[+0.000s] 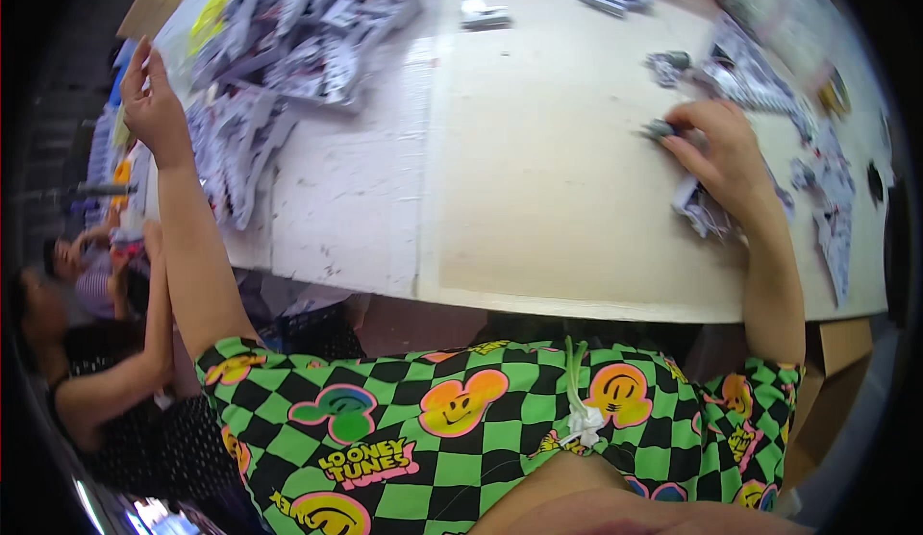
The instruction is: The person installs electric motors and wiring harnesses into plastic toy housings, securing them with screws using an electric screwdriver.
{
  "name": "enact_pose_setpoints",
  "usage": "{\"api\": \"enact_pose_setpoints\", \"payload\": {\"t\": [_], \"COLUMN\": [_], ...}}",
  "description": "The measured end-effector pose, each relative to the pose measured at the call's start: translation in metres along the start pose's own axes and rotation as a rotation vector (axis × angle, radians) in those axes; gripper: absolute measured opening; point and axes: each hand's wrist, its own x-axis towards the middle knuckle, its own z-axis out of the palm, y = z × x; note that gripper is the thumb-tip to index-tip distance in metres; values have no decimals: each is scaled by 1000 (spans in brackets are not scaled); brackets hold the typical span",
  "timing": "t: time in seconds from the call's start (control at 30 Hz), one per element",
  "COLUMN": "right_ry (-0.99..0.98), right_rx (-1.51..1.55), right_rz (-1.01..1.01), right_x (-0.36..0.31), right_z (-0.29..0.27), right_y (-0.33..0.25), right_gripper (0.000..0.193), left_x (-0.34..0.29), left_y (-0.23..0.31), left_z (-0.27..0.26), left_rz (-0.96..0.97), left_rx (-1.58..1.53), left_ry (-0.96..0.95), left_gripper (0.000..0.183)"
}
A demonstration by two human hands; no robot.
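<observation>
My right hand (pixel 721 146) is over the right part of the table, thumb and fingers pinched on a small grey cylindrical part (pixel 660 128) with a thin tip pointing left. Below that hand lies a pale plastic piece with wires (pixel 704 210). My left hand (pixel 152 107) is raised at the far left, its fingers stretched upward and apart, and I see nothing in it. Beside it rises a big heap of white-grey moulded plastic parts (pixel 322 59). Another small grey part (pixel 667 66) rests on the table beyond my right hand.
The pale table (pixel 538 199) has a seam down its middle. Several small white pieces (pixel 484 14) lie at the back. More parts (pixel 832 194) and a clear plastic bag (pixel 760 11) line the right side. A cardboard box (pixel 836 381) stands below right. Other people sit at the left.
</observation>
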Motion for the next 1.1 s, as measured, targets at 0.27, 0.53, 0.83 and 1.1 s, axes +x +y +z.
{"api": "enact_pose_setpoints", "payload": {"t": [0.27, 0.53, 0.83, 1.1], "right_ry": [32, 49, 65, -32], "right_rx": [-11, 10, -37, -49], "right_rz": [-71, -121, -149, -89], "right_x": [-8, 1, -8, -4], "right_z": [3, -1, 8, 17], "right_y": [30, 35, 46, 42], "right_gripper": [14, 15, 17, 19], "left_x": [-102, -102, -140, -161], "left_y": [168, 168, 214, 224], "left_z": [175, 207, 166, 150], "left_rz": [179, -66, -1093, -879], "left_rx": [-77, -150, -1406, -1150], "left_ry": [-933, -1073, -1281, -1318], "left_gripper": [45, 48, 49, 46]}}
